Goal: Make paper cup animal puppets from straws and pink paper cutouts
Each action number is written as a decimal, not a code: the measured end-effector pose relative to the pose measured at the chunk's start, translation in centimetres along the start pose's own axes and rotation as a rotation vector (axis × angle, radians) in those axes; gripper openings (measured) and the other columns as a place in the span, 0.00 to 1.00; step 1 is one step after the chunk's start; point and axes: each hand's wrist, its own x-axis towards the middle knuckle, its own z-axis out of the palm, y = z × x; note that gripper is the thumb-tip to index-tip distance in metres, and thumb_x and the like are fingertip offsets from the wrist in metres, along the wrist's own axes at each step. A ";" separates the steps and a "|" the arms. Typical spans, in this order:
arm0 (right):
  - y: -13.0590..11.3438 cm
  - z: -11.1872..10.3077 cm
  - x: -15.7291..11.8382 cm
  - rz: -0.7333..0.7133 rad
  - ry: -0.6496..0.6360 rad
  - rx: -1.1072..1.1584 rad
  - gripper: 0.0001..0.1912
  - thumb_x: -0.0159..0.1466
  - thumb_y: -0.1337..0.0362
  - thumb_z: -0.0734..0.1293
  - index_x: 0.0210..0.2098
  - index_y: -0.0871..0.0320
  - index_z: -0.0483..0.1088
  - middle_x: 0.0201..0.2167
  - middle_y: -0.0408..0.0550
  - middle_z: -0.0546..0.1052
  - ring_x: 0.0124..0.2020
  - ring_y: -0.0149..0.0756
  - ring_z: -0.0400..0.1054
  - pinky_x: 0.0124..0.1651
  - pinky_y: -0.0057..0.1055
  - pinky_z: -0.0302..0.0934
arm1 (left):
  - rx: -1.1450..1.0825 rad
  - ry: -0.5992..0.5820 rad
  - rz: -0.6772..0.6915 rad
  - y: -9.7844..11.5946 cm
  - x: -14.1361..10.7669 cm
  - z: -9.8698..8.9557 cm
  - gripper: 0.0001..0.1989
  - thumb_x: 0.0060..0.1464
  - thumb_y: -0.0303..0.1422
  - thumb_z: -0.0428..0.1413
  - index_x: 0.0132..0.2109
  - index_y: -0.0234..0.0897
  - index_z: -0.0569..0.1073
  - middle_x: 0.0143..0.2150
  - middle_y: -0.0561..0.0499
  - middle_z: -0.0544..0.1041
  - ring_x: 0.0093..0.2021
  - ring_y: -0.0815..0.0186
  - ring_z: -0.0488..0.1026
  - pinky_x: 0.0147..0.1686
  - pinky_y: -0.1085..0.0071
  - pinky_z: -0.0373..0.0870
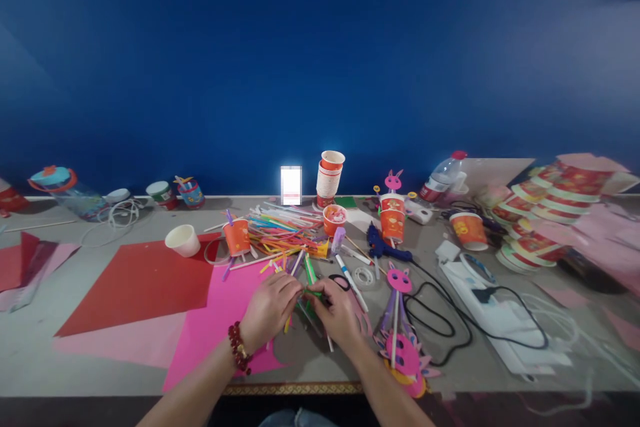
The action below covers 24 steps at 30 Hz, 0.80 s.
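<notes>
Close together over the front of the table, my left hand [274, 303] and my right hand [341, 312] pinch a thin green straw [313, 293] between their fingertips. The fingers cover part of it. A red bead bracelet [240, 348] circles my left wrist. Beneath and around the hands lie several loose straws. Bright pink paper [200, 347] lies under my left forearm. Just beyond my right hand are black-handled scissors [341, 281], partly hidden, and a white-and-blue marker [353, 283].
A pile of coloured straws [285, 230] spreads behind the hands, near an orange paper cup [237, 237] and a tall cup stack [329, 180]. To the right are a blue glue gun [385, 243], its black cord, a pink paper figure [399, 280] and a white power strip [480, 307].
</notes>
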 end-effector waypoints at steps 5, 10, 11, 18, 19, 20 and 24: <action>0.0 0.2 -0.1 0.005 0.005 0.003 0.03 0.64 0.66 0.66 0.33 0.55 0.72 0.32 0.46 0.76 0.36 0.40 0.71 0.37 0.32 0.64 | 0.025 -0.010 -0.006 0.1 0.1 0.1 0.08 0.66 0.27 0.47 0.41 0.37 0.71 0.37 0.46 0.76 0.39 0.59 0.73 0.42 0.62 0.71; 0.2 0.5 -0.1 0.015 -0.004 0.007 0.04 0.65 0.64 0.66 0.33 0.55 0.71 0.30 0.45 0.75 0.35 0.39 0.70 0.37 0.31 0.62 | 0.031 0.053 -0.046 0.3 -0.3 0.7 0.07 0.65 0.26 0.47 0.41 0.37 0.69 0.38 0.46 0.75 0.39 0.59 0.72 0.41 0.62 0.70; 0.2 0.5 -0.2 0.022 -0.006 0.013 0.04 0.65 0.64 0.66 0.34 0.55 0.71 0.31 0.45 0.75 0.35 0.39 0.70 0.38 0.31 0.62 | 0.029 0.067 -0.051 0.3 -0.4 0.8 0.07 0.65 0.26 0.47 0.42 0.37 0.69 0.38 0.46 0.76 0.39 0.59 0.72 0.41 0.62 0.70; -0.1 0.8 -0.2 0.049 0.013 0.072 0.06 0.66 0.62 0.66 0.33 0.55 0.71 0.31 0.45 0.74 0.35 0.39 0.69 0.39 0.31 0.63 | 0.018 0.138 -0.070 0.2 -0.7 1.4 0.06 0.64 0.26 0.48 0.42 0.38 0.69 0.38 0.47 0.76 0.39 0.60 0.72 0.42 0.63 0.70; -0.2 0.9 -0.2 0.046 0.022 0.073 0.06 0.66 0.62 0.66 0.32 0.55 0.71 0.31 0.45 0.74 0.35 0.38 0.69 0.39 0.31 0.63 | 0.017 0.148 -0.075 0.1 -0.7 1.4 0.06 0.64 0.25 0.48 0.42 0.38 0.69 0.38 0.47 0.76 0.39 0.60 0.72 0.42 0.63 0.70; -0.2 0.9 -0.2 0.044 0.031 0.073 0.06 0.66 0.62 0.65 0.32 0.55 0.70 0.31 0.45 0.74 0.35 0.38 0.69 0.39 0.31 0.63 | 0.016 0.157 -0.080 0.1 -0.7 1.4 0.06 0.64 0.25 0.48 0.42 0.38 0.69 0.38 0.47 0.76 0.39 0.60 0.72 0.42 0.62 0.70; -0.5 1.1 -0.2 0.030 0.046 0.069 0.07 0.66 0.62 0.65 0.31 0.54 0.69 0.30 0.45 0.73 0.35 0.39 0.69 0.39 0.32 0.64 | 0.007 0.180 -0.100 0.1 -1.0 1.7 0.06 0.64 0.26 0.49 0.42 0.39 0.70 0.38 0.47 0.77 0.39 0.60 0.73 0.42 0.62 0.71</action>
